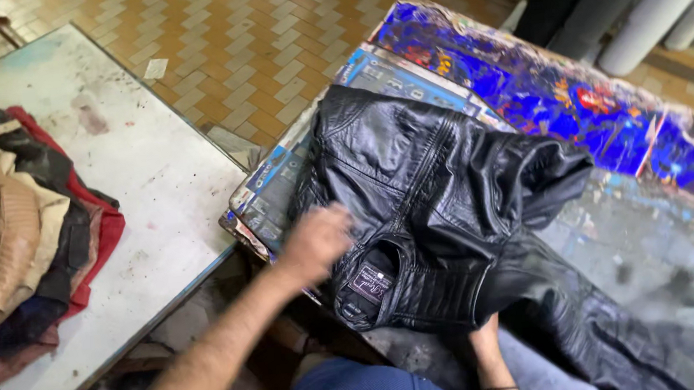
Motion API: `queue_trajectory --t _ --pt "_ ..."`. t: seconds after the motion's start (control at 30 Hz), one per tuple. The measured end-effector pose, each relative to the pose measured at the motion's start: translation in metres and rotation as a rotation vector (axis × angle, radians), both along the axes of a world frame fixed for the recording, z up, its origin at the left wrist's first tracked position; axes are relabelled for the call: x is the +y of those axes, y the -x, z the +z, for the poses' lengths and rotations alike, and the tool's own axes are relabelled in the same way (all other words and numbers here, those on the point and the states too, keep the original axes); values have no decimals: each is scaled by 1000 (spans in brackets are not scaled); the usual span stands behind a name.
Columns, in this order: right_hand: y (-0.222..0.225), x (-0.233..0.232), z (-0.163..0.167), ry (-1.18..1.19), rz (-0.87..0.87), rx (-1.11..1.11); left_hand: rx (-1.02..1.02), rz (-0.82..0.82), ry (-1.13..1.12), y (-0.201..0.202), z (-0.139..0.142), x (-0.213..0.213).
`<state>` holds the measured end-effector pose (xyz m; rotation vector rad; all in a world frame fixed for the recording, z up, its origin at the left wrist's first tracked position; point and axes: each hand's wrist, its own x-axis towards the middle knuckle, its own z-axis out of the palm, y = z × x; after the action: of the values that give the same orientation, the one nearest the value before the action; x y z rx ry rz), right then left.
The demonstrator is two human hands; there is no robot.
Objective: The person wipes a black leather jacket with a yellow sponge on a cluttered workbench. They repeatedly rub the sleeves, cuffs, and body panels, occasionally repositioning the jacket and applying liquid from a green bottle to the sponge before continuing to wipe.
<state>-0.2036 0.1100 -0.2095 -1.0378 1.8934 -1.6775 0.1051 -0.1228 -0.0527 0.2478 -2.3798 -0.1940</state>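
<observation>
The left hand (316,240) lies flat and open on the crumpled black leather jacket (422,205) (not yet smoothed), the right hand (480,335) grips its near hem.

Just one black leather jacket (439,212) out flat here. Two counters: a white counter (148,178) and a paint-splattered counter (655,228). One pile of garments (20,237).

jacket (438,204) on worktable (647,237), garment pile (20,237) left

Left hand (317,240) flat on black leather jacket (430,205), near collar; right hand (483,334) under near hem; worktable (656,237) paint-stained.
</observation>
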Motion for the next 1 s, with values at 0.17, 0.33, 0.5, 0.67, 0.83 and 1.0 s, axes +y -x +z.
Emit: queue_trajectory --t 0.17,0.33,0.5,0.67,0.83,1.0 --pt "-1 -39 25 -12 -3 91 -716 304 -56 -56 -36 -75" --pt "21 -135 134 169 -50 -7 -665 176 -201 -32 -56 -119" --pt "19 -266 301 427 124 -70 99 -120 -787 81 -69 -83" --pt "19 -326 348 387 529 81 494 -754 -2078 145 -82 -94" --pt "38 -250 238 57 164 710 668 -673 -2274 60 -115 -208" --pt "-28 -191 71 -369 115 686 418 -274 -2114 -38 -143 -272"
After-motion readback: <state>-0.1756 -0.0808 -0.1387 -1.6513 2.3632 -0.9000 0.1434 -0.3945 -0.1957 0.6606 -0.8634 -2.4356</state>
